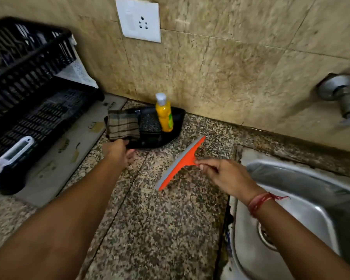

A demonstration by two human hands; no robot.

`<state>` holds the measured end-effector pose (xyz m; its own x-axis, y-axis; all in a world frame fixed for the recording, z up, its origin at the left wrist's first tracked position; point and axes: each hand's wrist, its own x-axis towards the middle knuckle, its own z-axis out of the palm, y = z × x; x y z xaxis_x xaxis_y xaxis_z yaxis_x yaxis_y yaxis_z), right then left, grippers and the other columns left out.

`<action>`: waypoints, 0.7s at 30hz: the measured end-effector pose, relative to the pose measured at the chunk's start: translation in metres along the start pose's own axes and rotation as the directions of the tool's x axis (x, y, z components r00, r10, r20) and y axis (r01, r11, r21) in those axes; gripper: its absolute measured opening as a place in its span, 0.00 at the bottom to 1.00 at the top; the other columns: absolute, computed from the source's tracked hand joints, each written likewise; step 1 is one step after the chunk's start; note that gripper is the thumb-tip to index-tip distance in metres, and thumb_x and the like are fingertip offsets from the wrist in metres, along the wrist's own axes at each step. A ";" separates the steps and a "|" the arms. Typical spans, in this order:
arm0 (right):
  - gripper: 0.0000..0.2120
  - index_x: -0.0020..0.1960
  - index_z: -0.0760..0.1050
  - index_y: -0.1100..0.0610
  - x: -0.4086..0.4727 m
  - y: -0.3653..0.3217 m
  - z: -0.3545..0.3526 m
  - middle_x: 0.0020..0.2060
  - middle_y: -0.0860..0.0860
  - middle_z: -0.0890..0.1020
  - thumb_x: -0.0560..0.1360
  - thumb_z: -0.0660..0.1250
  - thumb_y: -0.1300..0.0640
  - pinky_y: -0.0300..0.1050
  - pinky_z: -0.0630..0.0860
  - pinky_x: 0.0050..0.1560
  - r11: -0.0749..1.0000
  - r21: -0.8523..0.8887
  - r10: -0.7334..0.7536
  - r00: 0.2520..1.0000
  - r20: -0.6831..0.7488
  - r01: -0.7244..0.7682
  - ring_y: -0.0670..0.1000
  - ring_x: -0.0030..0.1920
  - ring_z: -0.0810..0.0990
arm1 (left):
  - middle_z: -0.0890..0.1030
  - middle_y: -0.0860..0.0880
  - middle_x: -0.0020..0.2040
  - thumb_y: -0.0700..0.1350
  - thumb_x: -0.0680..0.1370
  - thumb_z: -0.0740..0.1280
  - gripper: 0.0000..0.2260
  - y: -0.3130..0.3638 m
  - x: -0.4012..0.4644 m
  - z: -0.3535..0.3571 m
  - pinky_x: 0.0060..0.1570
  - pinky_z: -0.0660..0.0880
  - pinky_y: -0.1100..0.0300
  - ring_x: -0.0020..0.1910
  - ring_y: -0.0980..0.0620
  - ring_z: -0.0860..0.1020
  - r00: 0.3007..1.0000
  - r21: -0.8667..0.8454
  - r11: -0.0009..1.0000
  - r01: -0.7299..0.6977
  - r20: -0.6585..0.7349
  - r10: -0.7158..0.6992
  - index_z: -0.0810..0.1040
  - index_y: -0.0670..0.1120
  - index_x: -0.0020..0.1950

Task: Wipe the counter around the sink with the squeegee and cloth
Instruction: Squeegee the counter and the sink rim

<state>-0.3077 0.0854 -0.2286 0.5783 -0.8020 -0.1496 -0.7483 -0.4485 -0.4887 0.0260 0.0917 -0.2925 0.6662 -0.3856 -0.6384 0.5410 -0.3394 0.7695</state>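
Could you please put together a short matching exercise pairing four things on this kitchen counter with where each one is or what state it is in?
Column one:
1. squeegee
2. checked cloth
3. yellow bottle
4. white peeler

Column two:
A. lies in the black dish rack
B. stands upright in the black tray
C. handle pinched by the right hand
D. draped over the tray's left end, above the left hand

Pairs: 1-C, 2-D, 3-B, 4-A
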 end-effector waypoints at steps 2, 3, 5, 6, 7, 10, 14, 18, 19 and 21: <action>0.12 0.61 0.75 0.32 0.019 -0.001 -0.005 0.25 0.39 0.76 0.81 0.59 0.42 0.34 0.61 0.22 0.999 0.022 0.040 0.999 -0.020 -0.040 0.40 0.23 0.72 | 0.79 0.42 0.58 0.32 0.78 0.64 0.14 0.009 0.016 -0.010 0.33 0.79 0.56 0.51 0.45 0.81 0.997 -0.074 0.996 -0.050 -0.063 0.045 0.73 0.38 0.64; 0.12 0.61 0.75 0.32 0.031 -0.001 -0.008 0.24 0.39 0.76 0.81 0.59 0.42 0.34 0.61 0.21 0.999 0.015 0.044 0.999 -0.027 -0.043 0.41 0.22 0.71 | 0.79 0.44 0.59 0.32 0.79 0.64 0.16 0.013 0.021 -0.015 0.32 0.79 0.57 0.54 0.45 0.80 0.996 -0.094 0.994 -0.058 -0.080 0.051 0.73 0.39 0.66; 0.12 0.61 0.76 0.32 0.057 0.000 -0.013 0.25 0.40 0.76 0.81 0.59 0.42 0.34 0.59 0.21 0.999 -0.010 0.049 0.998 -0.036 -0.049 0.43 0.21 0.69 | 0.79 0.44 0.60 0.34 0.80 0.63 0.16 0.017 0.040 -0.022 0.27 0.78 0.60 0.56 0.47 0.80 0.992 -0.109 0.993 -0.053 -0.116 0.041 0.72 0.40 0.68; 0.12 0.60 0.77 0.32 0.068 0.001 -0.015 0.24 0.41 0.76 0.81 0.59 0.42 0.36 0.60 0.22 0.998 -0.012 0.055 0.998 -0.033 -0.055 0.44 0.21 0.68 | 0.79 0.44 0.60 0.34 0.80 0.63 0.17 0.018 0.046 -0.024 0.25 0.78 0.60 0.55 0.47 0.80 0.991 -0.121 0.991 -0.047 -0.128 0.032 0.72 0.40 0.69; 0.12 0.60 0.77 0.32 0.080 0.000 -0.015 0.25 0.42 0.76 0.81 0.59 0.42 0.38 0.62 0.23 0.998 -0.018 0.055 0.998 -0.023 -0.056 0.44 0.22 0.69 | 0.79 0.44 0.60 0.34 0.80 0.63 0.18 0.019 0.055 -0.026 0.25 0.78 0.59 0.55 0.47 0.80 0.989 -0.125 0.991 -0.043 -0.147 0.025 0.71 0.40 0.70; 0.13 0.61 0.76 0.32 0.111 -0.004 -0.011 0.26 0.46 0.78 0.81 0.57 0.40 0.41 0.64 0.26 0.999 -0.046 0.030 0.999 0.015 -0.029 0.48 0.24 0.72 | 0.78 0.43 0.62 0.33 0.80 0.62 0.19 0.019 0.068 -0.029 0.25 0.78 0.58 0.56 0.46 0.80 0.979 -0.139 0.988 -0.064 -0.201 0.035 0.69 0.40 0.72; 0.14 0.62 0.76 0.34 0.141 -0.018 -0.007 0.31 0.43 0.80 0.80 0.58 0.39 0.40 0.63 0.27 0.997 -0.065 -0.037 0.998 0.048 0.040 0.44 0.26 0.71 | 0.77 0.45 0.63 0.35 0.81 0.61 0.16 0.025 0.068 -0.030 0.29 0.78 0.60 0.60 0.47 0.79 0.984 -0.166 0.986 -0.033 -0.176 0.003 0.71 0.41 0.69; 0.15 0.64 0.76 0.35 0.165 -0.028 -0.007 0.33 0.38 0.73 0.79 0.62 0.39 0.38 0.62 0.29 0.994 -0.062 -0.084 0.995 0.047 0.087 0.38 0.29 0.67 | 0.74 0.44 0.68 0.35 0.82 0.59 0.16 0.031 0.060 -0.027 0.52 0.78 0.58 0.66 0.46 0.74 0.990 -0.156 0.987 -0.025 -0.144 0.002 0.70 0.41 0.70; 0.15 0.64 0.76 0.36 0.170 -0.031 -0.007 0.33 0.37 0.72 0.79 0.61 0.40 0.37 0.61 0.29 0.992 -0.070 -0.098 0.994 0.056 0.102 0.37 0.30 0.66 | 0.73 0.44 0.69 0.35 0.82 0.59 0.16 0.033 0.058 -0.026 0.53 0.78 0.57 0.66 0.45 0.74 0.989 -0.145 0.989 -0.030 -0.145 0.009 0.70 0.41 0.70; 0.14 0.64 0.75 0.36 0.179 -0.037 -0.005 0.39 0.39 0.77 0.80 0.61 0.41 0.36 0.61 0.30 0.986 -0.098 -0.128 0.987 0.102 0.138 0.38 0.32 0.67 | 0.71 0.44 0.71 0.35 0.82 0.60 0.16 0.035 0.053 -0.027 0.54 0.78 0.57 0.66 0.45 0.74 0.988 -0.137 0.990 -0.044 -0.156 0.023 0.71 0.41 0.70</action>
<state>-0.1784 -0.0432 -0.2333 0.6995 -0.6936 -0.1721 -0.6894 -0.5913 -0.4184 0.0937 0.0830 -0.2989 0.7500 -0.2548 -0.6104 0.5764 -0.2009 0.7921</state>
